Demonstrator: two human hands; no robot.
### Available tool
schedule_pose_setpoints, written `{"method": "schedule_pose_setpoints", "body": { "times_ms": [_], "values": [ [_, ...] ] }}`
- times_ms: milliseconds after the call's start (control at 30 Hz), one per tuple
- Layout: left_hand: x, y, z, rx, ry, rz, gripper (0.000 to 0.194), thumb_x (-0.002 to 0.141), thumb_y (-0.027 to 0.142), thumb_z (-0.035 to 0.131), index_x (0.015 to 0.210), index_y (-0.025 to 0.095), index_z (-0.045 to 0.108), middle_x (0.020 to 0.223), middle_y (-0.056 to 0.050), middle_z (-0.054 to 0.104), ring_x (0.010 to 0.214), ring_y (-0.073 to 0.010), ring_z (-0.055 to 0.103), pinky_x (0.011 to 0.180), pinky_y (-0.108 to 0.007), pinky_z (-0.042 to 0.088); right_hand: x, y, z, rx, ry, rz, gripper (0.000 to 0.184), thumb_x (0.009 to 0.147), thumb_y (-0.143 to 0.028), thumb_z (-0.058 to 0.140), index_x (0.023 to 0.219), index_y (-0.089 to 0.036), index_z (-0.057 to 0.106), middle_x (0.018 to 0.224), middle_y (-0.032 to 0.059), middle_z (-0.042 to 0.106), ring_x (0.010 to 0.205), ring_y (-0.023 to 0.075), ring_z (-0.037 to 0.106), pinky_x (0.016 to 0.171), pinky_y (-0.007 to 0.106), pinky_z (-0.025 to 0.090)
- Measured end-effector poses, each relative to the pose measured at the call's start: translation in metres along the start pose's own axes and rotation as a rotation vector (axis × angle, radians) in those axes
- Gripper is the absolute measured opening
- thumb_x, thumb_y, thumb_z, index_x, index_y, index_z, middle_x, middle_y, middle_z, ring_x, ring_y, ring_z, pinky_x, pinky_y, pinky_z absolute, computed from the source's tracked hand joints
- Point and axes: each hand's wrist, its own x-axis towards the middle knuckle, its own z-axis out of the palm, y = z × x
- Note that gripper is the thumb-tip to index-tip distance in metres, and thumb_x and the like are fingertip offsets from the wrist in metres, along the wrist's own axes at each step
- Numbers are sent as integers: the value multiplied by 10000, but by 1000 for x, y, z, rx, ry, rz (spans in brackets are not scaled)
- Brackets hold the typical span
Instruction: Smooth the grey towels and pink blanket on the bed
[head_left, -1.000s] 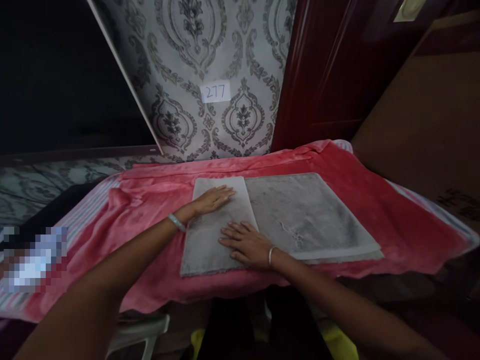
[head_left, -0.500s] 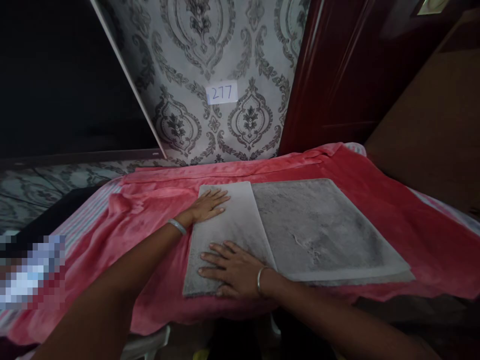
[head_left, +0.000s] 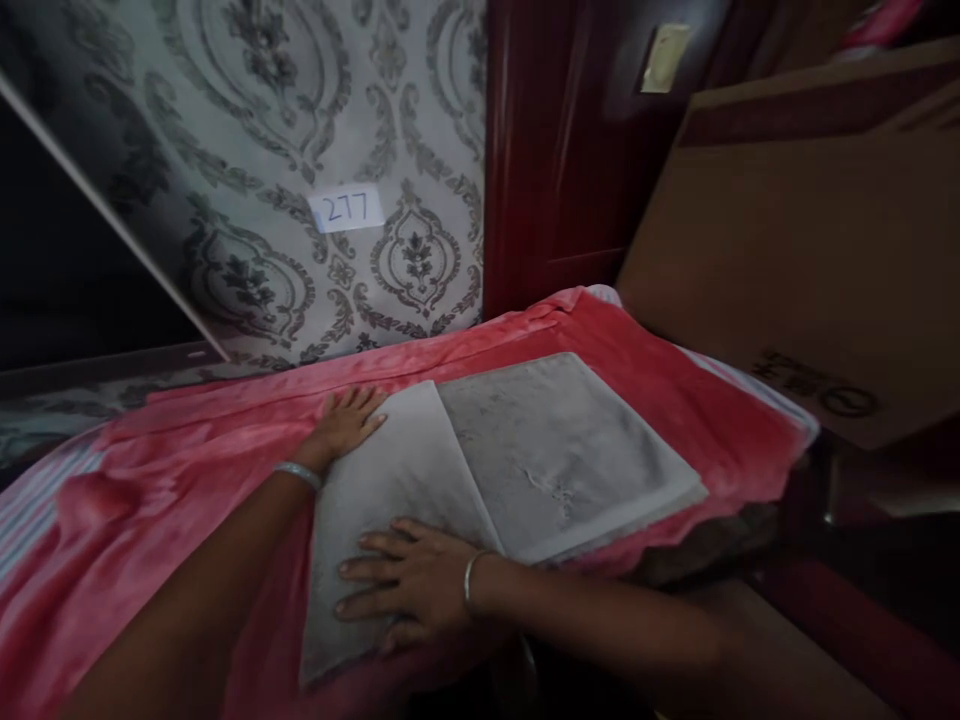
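A grey plush mat (head_left: 581,440) lies flat with its left end folded over. The folded part (head_left: 405,450) shows a paler side, with darker shading near the front. My left hand (head_left: 349,425) rests at the far left corner of this fold, fingers spread and palm down. Nearer to me, my right hand (head_left: 424,580) lies flat on the fold's front part with its fingers apart. Neither hand grips anything. A bangle circles each wrist.
Under the mat spreads a red plush blanket (head_left: 675,400), rumpled on the left. Patterned wallpaper (head_left: 300,240) with a paper label (head_left: 346,208) reading 277 stands behind. A dark screen (head_left: 67,260) is at left; a large cardboard box (head_left: 810,250) at right.
The view has turned right, bringing more of the cardboard box in. My left hand has shifted outward and away, to the fold's far left corner. My right hand stays on the front part.
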Motion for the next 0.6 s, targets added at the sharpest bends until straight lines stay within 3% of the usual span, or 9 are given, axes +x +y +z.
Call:
{"method": "schedule_pose_setpoints", "body": {
  "times_ms": [133,333,500,600],
  "values": [
    [-10,30,-10,68,4,-40,597,1024,507,294,1567,293,417,1661,-108,348,1550,-329,254,1216,-630,181,5,2,-6,-110,-9,-18,555,1023,-563,504,1528,-334,467,1639,-22,367,1498,243,319,1194,465,319],
    [-69,112,0,-34,39,254,637,1017,531,319,1606,289,325,1681,-106,291,1558,-326,243,1207,-613,262,-15,-16,1,-201,34,76,538,1018,-575,487,1484,-309,530,1584,-18,457,1440,239,415,1135,435,399],
    [-113,156,11,-35,72,208,606,1027,482,311,1595,277,360,1700,-100,224,1573,-352,179,1223,-643,203,-85,-32,7,-137,176,32,435,1022,-466,506,1381,-250,624,1481,27,575,1399,225,452,1128,395,411],
    [-127,174,10,-41,47,174,619,1022,490,322,1595,258,362,1691,-112,247,1571,-361,184,1218,-651,210,-152,-11,-2,7,377,216,423,997,-356,528,1368,-176,623,1424,113,606,1373,221,480,1136,387,409]
  ]
}}
